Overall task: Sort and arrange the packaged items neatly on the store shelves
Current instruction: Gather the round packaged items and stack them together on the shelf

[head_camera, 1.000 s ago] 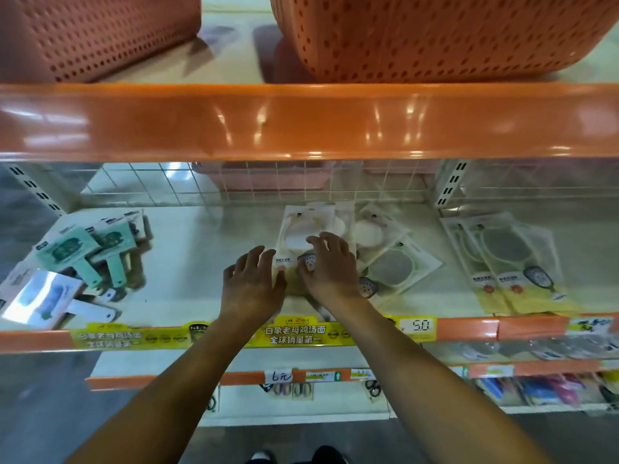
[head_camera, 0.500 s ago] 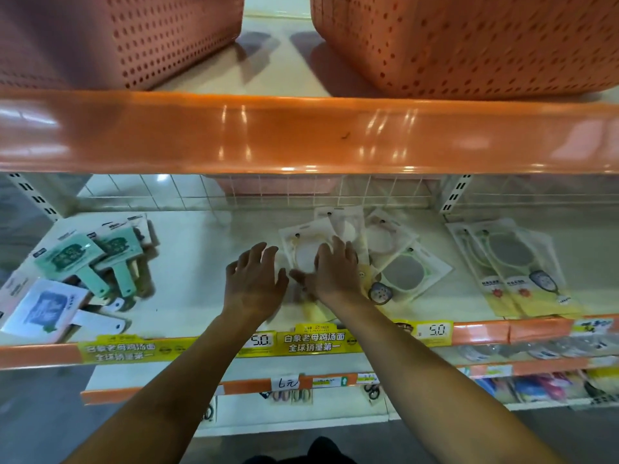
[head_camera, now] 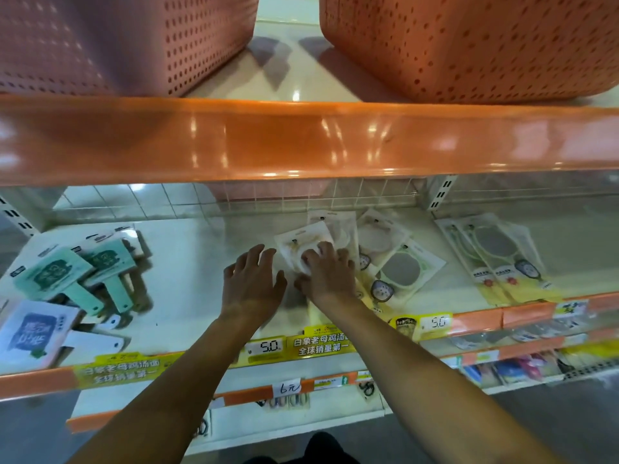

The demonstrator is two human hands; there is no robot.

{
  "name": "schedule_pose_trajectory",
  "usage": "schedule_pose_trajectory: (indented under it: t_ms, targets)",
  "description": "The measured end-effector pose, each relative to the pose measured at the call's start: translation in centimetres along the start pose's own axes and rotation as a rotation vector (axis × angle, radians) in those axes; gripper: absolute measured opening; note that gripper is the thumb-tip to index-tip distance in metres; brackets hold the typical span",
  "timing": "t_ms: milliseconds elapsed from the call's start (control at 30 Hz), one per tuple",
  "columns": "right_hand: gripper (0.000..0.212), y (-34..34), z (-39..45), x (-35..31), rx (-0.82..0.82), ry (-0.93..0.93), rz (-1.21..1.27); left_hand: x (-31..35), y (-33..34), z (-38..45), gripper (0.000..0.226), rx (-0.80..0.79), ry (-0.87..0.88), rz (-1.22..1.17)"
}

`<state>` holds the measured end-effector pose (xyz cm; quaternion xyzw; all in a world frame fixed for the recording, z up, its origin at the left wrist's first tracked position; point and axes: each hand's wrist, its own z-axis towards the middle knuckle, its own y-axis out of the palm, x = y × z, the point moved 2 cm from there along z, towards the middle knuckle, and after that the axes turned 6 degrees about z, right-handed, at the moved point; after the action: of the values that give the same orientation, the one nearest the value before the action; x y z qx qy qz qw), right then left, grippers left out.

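The cream packet [head_camera: 303, 244] lies flat on the middle shelf [head_camera: 187, 262], toward its far side, its right edge overlapping a loose fan of similar clear-fronted packets [head_camera: 375, 239] that spreads right and nearer. The right hand [head_camera: 330, 274] rests on its near half, fingers [head_camera: 321, 252] spread and pressing it flat to the shelf — not curled round it. The left hand [head_camera: 253, 283] sits just beside it on the left, fingers straight and apart, palm low over bare shelf, holding nothing. The step in hand looks like squaring this packet up or sliding it off the fan; the next move calls for the left hand to meet the packet's free edge so both hands can line it up with its neighbours without dragging them askew. Further right lies a tidier overlapped row of yellow-footed packets [head_camera: 499, 259]; far left is a jumble of green-carded items [head_camera: 63, 272] not yet sorted. Above, two perforated baskets [head_camera: 469, 45] stand on the upper shelf.
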<state>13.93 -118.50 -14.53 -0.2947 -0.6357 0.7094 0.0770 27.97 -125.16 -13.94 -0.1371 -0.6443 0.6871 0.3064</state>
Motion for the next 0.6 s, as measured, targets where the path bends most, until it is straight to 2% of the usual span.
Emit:
schedule_pose_trajectory:
  t_ms: [200,433,600]
  targets:
    - [0.034,-0.9,-0.5,-0.4,0.091,0.028,0.044,-0.1,0.2,0.0,0.048,-0.003,0.071,-0.009]
    - [0.037,-3.1,-0.8,0.5,0.11,0.079,-0.025,1.4,-0.1,0.5,0.049,0.008,0.176,-0.026]
    - [0.04,-4.6,-1.7,2.4,0.189,0.131,0.018,3.8,0.0,1.1,0.05,0.012,0.261,-0.045]
